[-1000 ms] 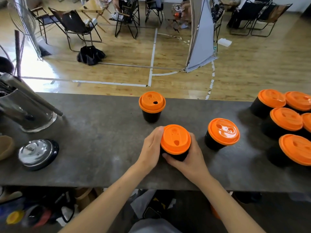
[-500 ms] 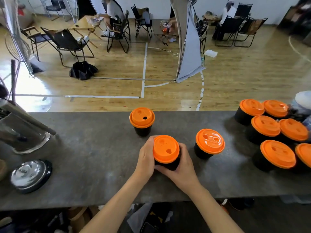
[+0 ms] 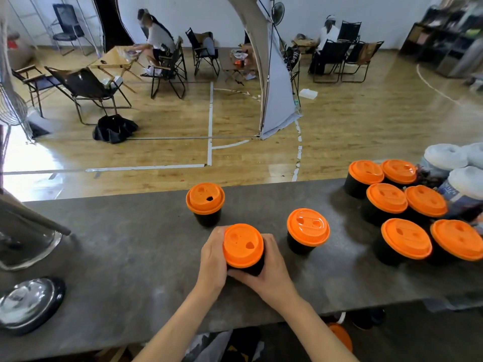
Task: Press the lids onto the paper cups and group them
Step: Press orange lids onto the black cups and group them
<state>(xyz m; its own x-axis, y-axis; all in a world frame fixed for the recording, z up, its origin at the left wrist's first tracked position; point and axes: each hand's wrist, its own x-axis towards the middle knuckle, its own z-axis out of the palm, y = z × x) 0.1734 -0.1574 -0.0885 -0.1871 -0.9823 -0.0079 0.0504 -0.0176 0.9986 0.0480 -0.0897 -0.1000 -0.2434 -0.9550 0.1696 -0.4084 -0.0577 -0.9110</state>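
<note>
A black paper cup with an orange lid (image 3: 243, 244) stands on the grey counter (image 3: 130, 252) in front of me. My left hand (image 3: 213, 259) wraps its left side and my right hand (image 3: 269, 273) cups its right side and base. A second lidded cup (image 3: 205, 202) stands just behind it. A third lidded cup (image 3: 308, 229) stands to the right. Several lidded cups (image 3: 386, 202) are grouped at the counter's right end.
A steel jug (image 3: 23, 239) and a round metal lid (image 3: 26, 304) sit at the counter's left end. White rolls (image 3: 444, 158) lie behind the grouped cups. Beyond the counter are a wooden floor, folding chairs and seated people.
The view has tilted upward, so the cups sit lower in the frame. Both hands stay round the same cup, which has not visibly shifted on the counter.
</note>
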